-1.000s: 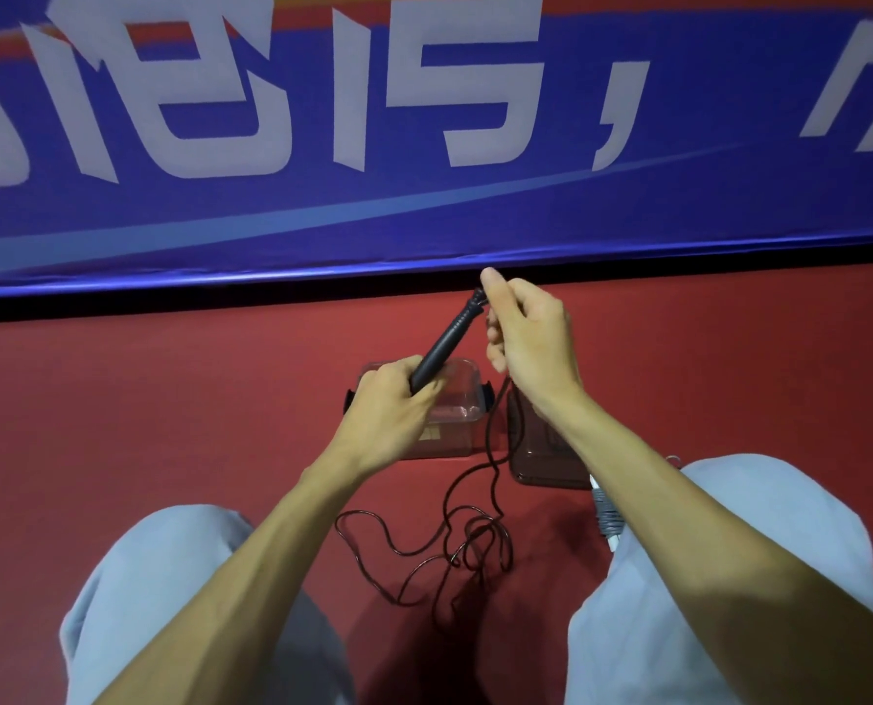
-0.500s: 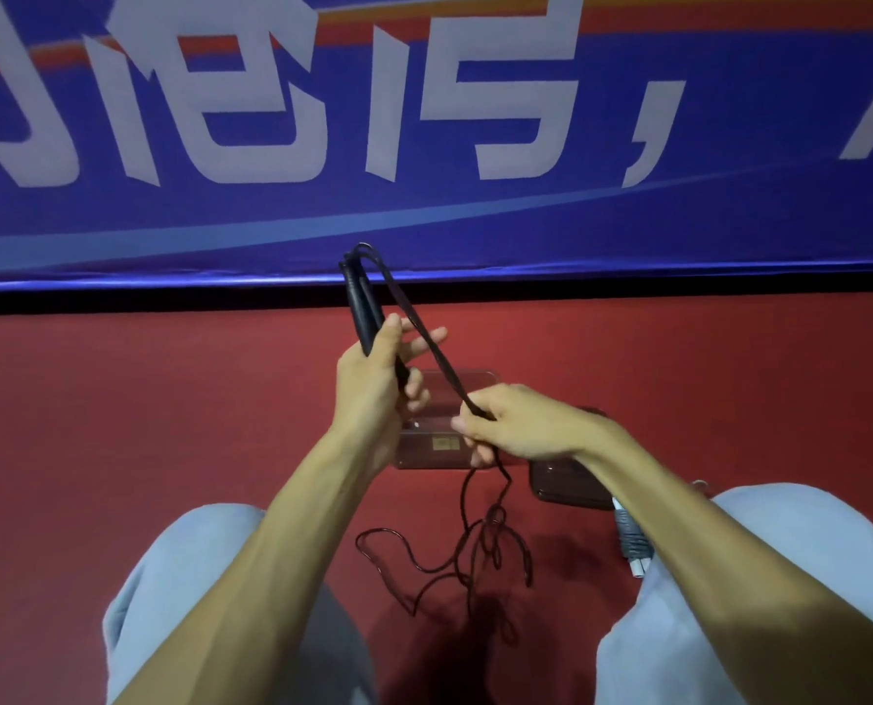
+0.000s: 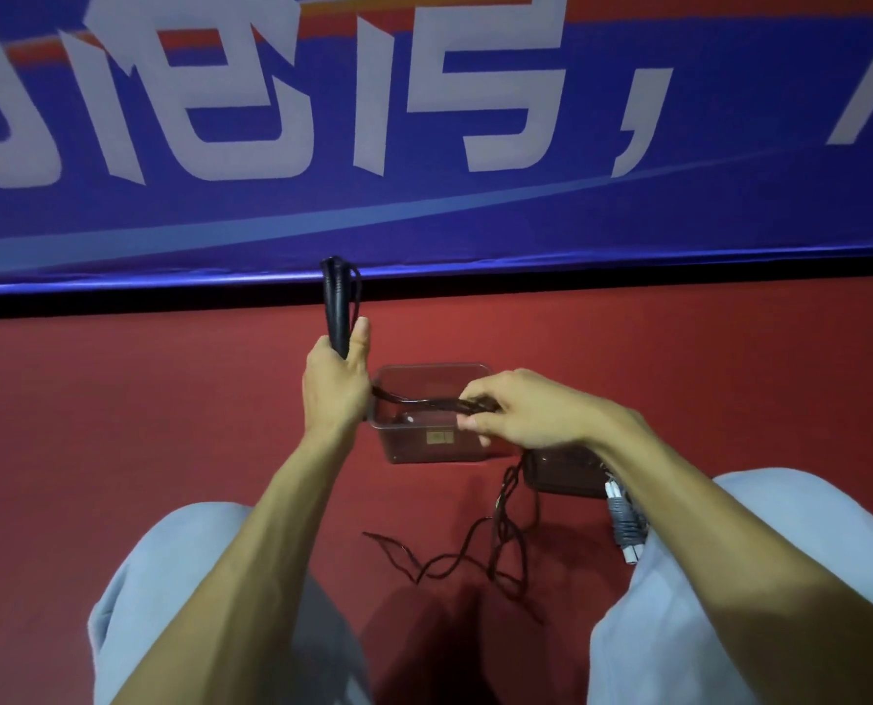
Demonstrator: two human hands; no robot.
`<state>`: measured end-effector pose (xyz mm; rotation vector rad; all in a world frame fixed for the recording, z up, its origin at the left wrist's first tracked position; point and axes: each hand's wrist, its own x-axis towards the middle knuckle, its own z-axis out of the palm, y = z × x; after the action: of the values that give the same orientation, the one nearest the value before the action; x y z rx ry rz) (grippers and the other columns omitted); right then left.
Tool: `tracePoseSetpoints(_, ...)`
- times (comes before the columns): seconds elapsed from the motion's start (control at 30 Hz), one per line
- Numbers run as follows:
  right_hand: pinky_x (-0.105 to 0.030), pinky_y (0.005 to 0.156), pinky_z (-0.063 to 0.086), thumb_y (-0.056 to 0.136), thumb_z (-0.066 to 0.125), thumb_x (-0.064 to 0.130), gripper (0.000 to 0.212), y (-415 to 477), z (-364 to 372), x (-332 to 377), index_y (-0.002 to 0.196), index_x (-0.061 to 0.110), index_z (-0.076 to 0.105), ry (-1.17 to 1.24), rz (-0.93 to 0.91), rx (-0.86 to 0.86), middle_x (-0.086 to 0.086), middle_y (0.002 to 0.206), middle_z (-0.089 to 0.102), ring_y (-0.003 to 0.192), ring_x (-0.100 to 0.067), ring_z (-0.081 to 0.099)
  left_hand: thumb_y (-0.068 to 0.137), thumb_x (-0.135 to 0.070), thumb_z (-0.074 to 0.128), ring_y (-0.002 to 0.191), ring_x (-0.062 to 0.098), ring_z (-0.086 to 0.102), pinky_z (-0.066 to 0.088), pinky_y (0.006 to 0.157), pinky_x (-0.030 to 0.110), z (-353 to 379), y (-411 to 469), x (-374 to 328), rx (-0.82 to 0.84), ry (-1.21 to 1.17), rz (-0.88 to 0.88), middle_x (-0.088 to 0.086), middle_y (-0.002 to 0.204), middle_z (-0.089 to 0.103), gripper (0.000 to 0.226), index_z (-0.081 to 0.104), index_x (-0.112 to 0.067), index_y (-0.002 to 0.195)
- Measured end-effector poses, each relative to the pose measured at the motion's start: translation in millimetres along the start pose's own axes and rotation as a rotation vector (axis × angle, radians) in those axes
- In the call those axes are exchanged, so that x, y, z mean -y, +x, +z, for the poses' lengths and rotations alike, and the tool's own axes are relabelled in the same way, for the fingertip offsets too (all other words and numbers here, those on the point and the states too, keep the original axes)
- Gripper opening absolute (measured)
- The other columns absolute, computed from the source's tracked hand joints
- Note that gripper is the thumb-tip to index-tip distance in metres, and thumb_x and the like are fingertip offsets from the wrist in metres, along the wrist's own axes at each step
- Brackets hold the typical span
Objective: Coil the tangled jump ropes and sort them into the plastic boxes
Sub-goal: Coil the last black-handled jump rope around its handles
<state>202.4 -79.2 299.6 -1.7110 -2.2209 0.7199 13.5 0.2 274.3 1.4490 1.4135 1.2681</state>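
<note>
**Black jump rope (image 3: 414, 399) might snag**

Its handles (image 3: 337, 302) stood up in the left hand (image 3: 335, 384), which gripped them tight. The right hand (image 3: 521, 409) pinched the rope just above the clear plastic box (image 3: 432, 445), on the far side of the knees. More rope lay in loose loops (image 3: 505, 493) on the red floor (image 3: 170, 424), near the dark box (image 3: 561, 473) on the right. A fast pull might knot those loops or drag a box over. A weak pinch could let the coil spring open.
</note>
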Motion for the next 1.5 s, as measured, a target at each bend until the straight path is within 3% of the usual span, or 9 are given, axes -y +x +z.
tracePoseSetpoints(0.2,-0.03,0.065,0.052,0.098,0.052,0.025,0.014,-12.1,-17.3,-10.9,0.091,0.021,0.064,-0.02,-0.001,-0.15,0.004,0.061,0.062,0.057,-0.008,0.063,0.093,-0.064,0.035,0.089,0.042,0.059,0.044,0.072,0.044,8.1,-7.4,4.5,0.227,0.61,0.161,0.019,0.095,0.065,0.056,0.049,-0.011,0.093)
tracePoseSetpoints(0.37,-0.041,0.075,0.053,0.093,0.058,0.03,0.011,-8.9,-21.0,-19.8,0.092,0.031,0.069,-0.055,-0.04,-0.428,0.011,0.078,0.068,0.075,-0.01,0.062,0.09,-0.069,0.013,0.084,0.041,0.059,0.043,0.07,0.041,11.5,-20.2,-3.4,0.532,0.725,0.208,0.01,0.073,0.058,0.065,0.047,-0.019,0.067)
tracePoseSetpoints(0.53,-0.024,0.074,0.05,0.078,0.077,0.03,0.007,-4.4,-23.8,-19.4,0.08,0.023,0.077,0.07,0.043,-0.669,0.014,0.073,0.069,0.075,-0.004,0.063,0.076,-0.08,-0.005,0.089,0.035,0.06,0.048,0.083,0.043,7.6,-36.2,-13.4,0.652,0.769,0.393,0.008,0.087,0.068,0.094,0.067,-0.024,0.1)
tracePoseSetpoints(0.67,-0.007,0.054,0.037,0.06,0.089,0.037,0.022,-4.6,-26.6,-19.5,0.065,0.022,0.074,0.207,0.16,-0.748,0.013,0.057,0.064,0.054,0.003,0.053,0.092,-0.066,0.017,0.069,0.025,0.056,0.041,0.065,0.039,6.6,-50.4,-21.7,0.711,0.781,0.595,0.001,0.068,0.059,0.061,0.056,-0.02,0.094)
tracePoseSetpoints(0.93,-0.015,0.068,0.044,0.074,0.078,0.006,0.006,-0.6,-26.6,-22.0,0.078,0.008,0.074,0.709,0.14,-0.619,0.003,0.069,0.067,0.067,-0.003,0.058,0.103,-0.036,0.029,0.055,0.007,0.032,0.027,0.054,0.025,6.7,-46.7,-27.8,0.533,0.294,0.512,-0.008,0.061,0.039,0.046,0.042,-0.01,0.068)
tracePoseSetpoints(1.03,-0.007,0.054,0.036,0.084,0.07,0.006,0.007,-0.7,-23.8,-17.9,0.088,0.008,0.075,0.707,0.125,-0.534,0.016,0.054,0.06,0.05,0.005,0.047,0.103,-0.035,0.035,0.049,0.011,0.033,0.026,0.052,0.032,8.1,-39.7,-25.1,0.467,0.172,0.34,-0.004,0.055,0.042,0.043,0.04,-0.018,0.064)
tracePoseSetpoints(1.2,-0.018,0.047,0.031,0.095,0.059,0.015,0.015,-4.6,-18.2,-8.6,0.095,0.01,0.073,0.71,0.087,-0.203,0.006,0.059,0.042,0.051,-0.005,0.035,0.1,-0.011,0.034,0.038,0.006,0.032,0.025,0.04,0.018,7.8,-25.6,-21.0,0.36,-0.151,0.081,0.001,0.053,0.045,0.027,0.059,-0.019,0.097)
tracePoseSetpoints(1.37,-0.019,0.039,0.032,0.098,0.051,0.009,0.026,-14.6,-11.5,10.6,0.121,0.021,0.055,0.615,0.053,0.104,-0.003,0.073,0.051,0.046,-0.008,0.041,0.091,-0.008,0.038,0.038,0.009,0.028,0.023,0.043,0.019,8.1,-19.6,-17.9,0.25,-0.182,0.021,0.0,0.049,0.044,0.029,0.061,-0.011,0.075)
tracePoseSetpoints(1.5,-0.024,0.053,0.052,0.098,0.049,0.009,0.046,-19.4,-6.5,19.8,0.135,0.033,0.041,0.174,-0.015,0.203,-0.007,0.07,0.061,0.049,-0.018,0.063,0.074,-0.029,0.039,0.051,0.021,0.036,0.031,0.052,0.035,11.4,-16.4,-7.4,0.164,0.061,0.02,0.004,0.055,0.048,0.03,0.053,-0.003,0.065)
